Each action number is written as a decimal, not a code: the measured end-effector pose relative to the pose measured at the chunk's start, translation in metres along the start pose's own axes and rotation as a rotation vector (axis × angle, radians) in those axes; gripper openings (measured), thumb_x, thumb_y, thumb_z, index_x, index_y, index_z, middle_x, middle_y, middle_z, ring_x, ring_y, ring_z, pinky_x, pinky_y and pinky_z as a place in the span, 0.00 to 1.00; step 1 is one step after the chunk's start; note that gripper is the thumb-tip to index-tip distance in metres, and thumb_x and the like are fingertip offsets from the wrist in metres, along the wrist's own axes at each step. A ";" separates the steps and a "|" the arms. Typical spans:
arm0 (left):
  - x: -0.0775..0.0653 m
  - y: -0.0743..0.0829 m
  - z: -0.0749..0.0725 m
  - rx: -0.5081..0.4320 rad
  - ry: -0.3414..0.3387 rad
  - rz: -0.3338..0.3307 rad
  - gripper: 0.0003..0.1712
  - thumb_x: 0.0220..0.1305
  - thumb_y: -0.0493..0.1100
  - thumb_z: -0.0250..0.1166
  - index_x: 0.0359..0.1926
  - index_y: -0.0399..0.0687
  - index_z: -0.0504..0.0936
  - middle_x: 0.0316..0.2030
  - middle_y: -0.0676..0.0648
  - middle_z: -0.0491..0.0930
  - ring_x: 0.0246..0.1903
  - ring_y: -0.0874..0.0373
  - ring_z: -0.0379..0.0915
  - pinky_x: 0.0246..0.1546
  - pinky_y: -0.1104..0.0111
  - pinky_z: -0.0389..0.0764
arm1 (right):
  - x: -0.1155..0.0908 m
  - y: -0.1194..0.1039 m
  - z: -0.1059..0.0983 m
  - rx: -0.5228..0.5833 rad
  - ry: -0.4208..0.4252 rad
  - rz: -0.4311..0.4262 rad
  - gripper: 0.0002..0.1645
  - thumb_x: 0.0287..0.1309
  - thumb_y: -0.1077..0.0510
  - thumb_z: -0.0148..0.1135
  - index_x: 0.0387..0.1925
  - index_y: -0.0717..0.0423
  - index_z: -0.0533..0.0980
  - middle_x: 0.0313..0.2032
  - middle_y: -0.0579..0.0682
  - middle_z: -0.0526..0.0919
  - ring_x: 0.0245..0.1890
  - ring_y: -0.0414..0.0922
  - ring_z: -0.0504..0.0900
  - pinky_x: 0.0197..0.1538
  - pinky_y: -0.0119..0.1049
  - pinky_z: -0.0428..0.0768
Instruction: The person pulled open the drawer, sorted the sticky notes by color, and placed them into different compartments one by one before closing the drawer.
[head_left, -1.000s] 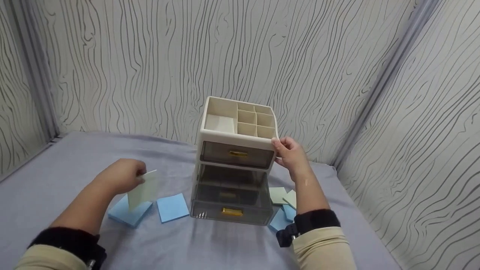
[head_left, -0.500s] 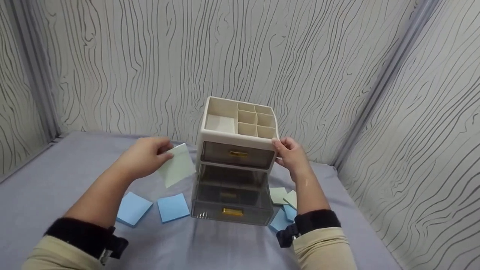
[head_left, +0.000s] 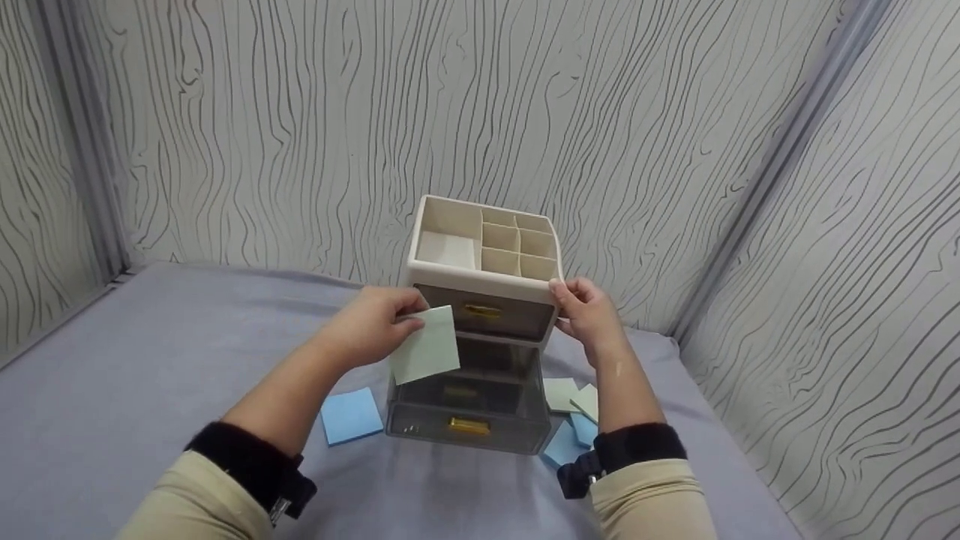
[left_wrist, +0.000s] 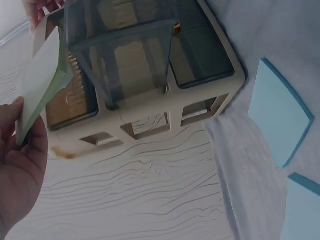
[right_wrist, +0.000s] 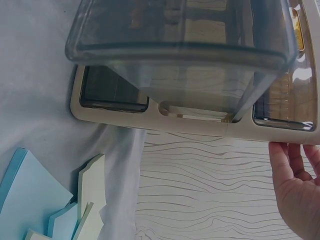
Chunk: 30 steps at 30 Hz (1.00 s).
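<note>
My left hand (head_left: 375, 326) pinches a pale green sticky note pad (head_left: 429, 346) between thumb and fingers. The pad hangs over the pulled-out middle drawer (head_left: 517, 436), overlapping its left part in the head view. That drawer is smoky and see-through with a gold handle. It belongs to a cream desktop drawer organizer (head_left: 487, 276) with a divided top tray. At the organizer's upper right front corner, my right hand (head_left: 592, 319) grips the side, thumb at the front edge. In the left wrist view the pad (left_wrist: 42, 82) shows its thick edge.
One blue sticky note pad (head_left: 352, 415) lies left of the organizer; another blue pad (left_wrist: 304, 210) shows in the left wrist view. Right of the organizer lie blue pads (head_left: 564, 446) and green pads (head_left: 561, 394). A patterned wall (head_left: 300, 135) stands behind the cloth-covered table (head_left: 97, 390).
My left hand has carried the green pad rightward from above the blue pads to the open drawer. The right hand has kept its grip on the organizer.
</note>
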<state>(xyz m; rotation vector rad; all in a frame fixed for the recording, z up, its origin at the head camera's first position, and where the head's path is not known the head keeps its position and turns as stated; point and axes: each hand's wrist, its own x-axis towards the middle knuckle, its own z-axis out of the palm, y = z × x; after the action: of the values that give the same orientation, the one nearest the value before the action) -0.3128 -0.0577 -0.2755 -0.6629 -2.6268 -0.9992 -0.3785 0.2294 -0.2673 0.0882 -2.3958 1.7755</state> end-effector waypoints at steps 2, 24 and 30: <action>0.003 0.002 0.006 0.031 -0.022 0.010 0.03 0.61 0.38 0.60 0.36 0.46 0.78 0.31 0.50 0.78 0.30 0.58 0.72 0.32 0.64 0.76 | 0.000 0.000 0.000 0.002 -0.002 -0.007 0.19 0.60 0.47 0.55 0.39 0.59 0.69 0.45 0.58 0.72 0.47 0.52 0.76 0.51 0.45 0.74; 0.017 0.012 0.044 0.339 -0.385 0.069 0.12 0.52 0.29 0.57 0.31 0.49 0.81 0.29 0.53 0.78 0.33 0.59 0.72 0.39 0.64 0.75 | 0.001 -0.002 0.001 -0.036 0.008 0.014 0.20 0.59 0.44 0.56 0.39 0.57 0.68 0.46 0.56 0.72 0.47 0.51 0.75 0.52 0.45 0.74; 0.020 0.016 0.047 0.478 -0.385 0.085 0.07 0.49 0.32 0.58 0.25 0.49 0.77 0.24 0.53 0.75 0.27 0.57 0.70 0.34 0.63 0.74 | 0.001 -0.001 0.001 -0.031 0.013 0.015 0.20 0.59 0.44 0.56 0.39 0.58 0.68 0.47 0.57 0.73 0.48 0.52 0.75 0.52 0.45 0.74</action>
<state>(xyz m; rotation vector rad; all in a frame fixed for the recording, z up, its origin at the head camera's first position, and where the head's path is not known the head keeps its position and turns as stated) -0.3253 -0.0092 -0.2931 -0.9014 -2.9657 -0.2063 -0.3789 0.2283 -0.2666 0.0556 -2.4203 1.7388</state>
